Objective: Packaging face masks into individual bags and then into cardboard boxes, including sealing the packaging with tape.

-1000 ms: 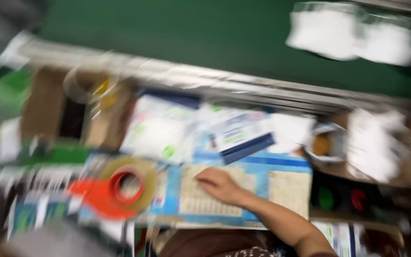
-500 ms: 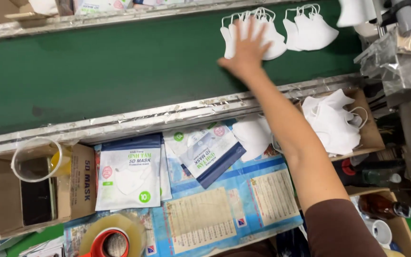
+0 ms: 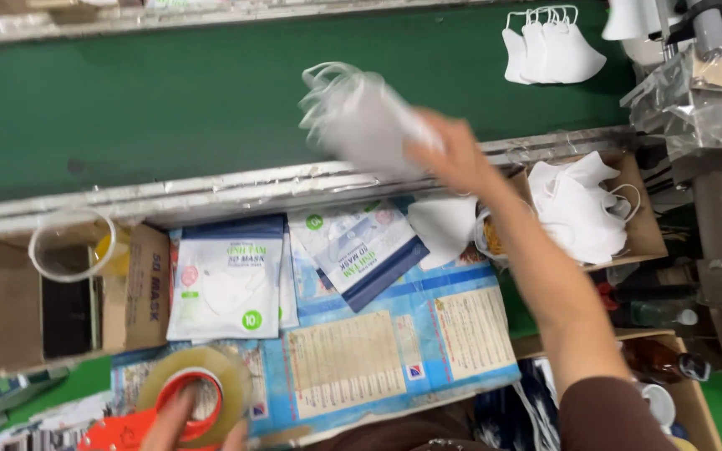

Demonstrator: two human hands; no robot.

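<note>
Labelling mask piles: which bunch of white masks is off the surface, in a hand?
The blurred bunch of masks in the right hand, above the green belt. The belt stack and the box pile lie untouched.

The right hand (image 3: 453, 154) is stretched far forward on a nearly straight arm, bare from wrist to a dark sleeve at the upper arm, its fingers closed in a grip and blurred. The left hand (image 3: 181, 418) sits low and close to the body, only its fingers showing, curled and resting.
</note>
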